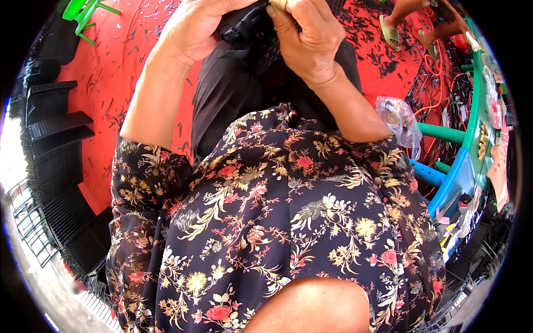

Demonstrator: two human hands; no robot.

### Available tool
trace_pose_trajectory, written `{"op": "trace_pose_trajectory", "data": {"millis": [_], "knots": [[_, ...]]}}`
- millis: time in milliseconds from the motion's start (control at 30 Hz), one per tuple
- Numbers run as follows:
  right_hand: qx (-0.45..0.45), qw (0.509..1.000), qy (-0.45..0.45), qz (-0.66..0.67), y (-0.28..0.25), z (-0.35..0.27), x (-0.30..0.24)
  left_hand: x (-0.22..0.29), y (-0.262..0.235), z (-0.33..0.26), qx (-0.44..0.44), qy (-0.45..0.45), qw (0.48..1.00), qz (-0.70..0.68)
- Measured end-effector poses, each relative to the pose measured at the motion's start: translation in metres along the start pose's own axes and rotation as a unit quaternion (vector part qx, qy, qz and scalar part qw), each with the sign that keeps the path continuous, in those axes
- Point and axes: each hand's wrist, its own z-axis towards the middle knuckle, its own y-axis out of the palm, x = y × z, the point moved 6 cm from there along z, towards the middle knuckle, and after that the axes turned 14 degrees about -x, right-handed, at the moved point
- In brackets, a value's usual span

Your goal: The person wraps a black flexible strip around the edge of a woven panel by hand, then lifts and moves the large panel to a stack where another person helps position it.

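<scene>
The red floor spreads below and on both sides of the two grips, strewn with black scraps. Out to the left of the left grip, well apart from it, stand dark stacked panels along the floor's edge. Well to the right of the right grip curves a green and blue desk with small items on it. Nearer the body than both grips comes a black floral blouse, then dark trousers just below the grips. A green chair stands beyond the left grip, to its left. To the right of the right grip is another person's foot in a yellow-green sandal, and nearer the body, a clear plastic bag beside the desk.

The left grip is closed around a black piece, which sits between the two grips. The right grip has its fingers bent in, thumb tip at the piece's right end; the upper edge cuts it off, so I cannot tell how tightly it closes.
</scene>
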Motion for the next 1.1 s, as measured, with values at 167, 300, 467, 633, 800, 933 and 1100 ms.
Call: {"op": "trace_pose_trajectory", "data": {"millis": [167, 300, 467, 633, 800, 933, 1100], "knots": [[-0.157, 0.981, 0.033, -0.112, 0.004, 0.001, -0.001, -0.006, 0.0, -0.003, -0.017, 0.014, 1.0, 0.002], [-0.195, 0.968, 0.134, -0.087, 0.009, -0.001, 0.006, -0.005, -0.001, -0.002, -0.011, -0.001, 0.998, 0.06], [-0.263, 0.905, 0.319, 0.098, 0.012, -0.002, 0.019, -0.013, -0.006, -0.001, -0.041, 0.013, 0.999, -0.001], [-0.274, 0.939, 0.176, 0.114, 0.009, -0.001, 0.027, -0.019, -0.006, -0.001, -0.04, 0.009, 0.998, -0.041], [-0.209, 0.978, -0.022, 0.006, 0.005, 0.0, 0.015, -0.017, -0.002, -0.001, -0.049, 0.004, 0.998, -0.041], [-0.141, 0.984, -0.105, -0.009, 0.008, -0.003, 0.009, -0.013, 0.001, -0.002, -0.072, 0.0, 0.997, -0.035], [-0.086, 0.995, -0.04, -0.017, 0.004, -0.006, 0.01, -0.014, 0.0, 0.005, -0.056, 0.005, 0.997, -0.048]]}}
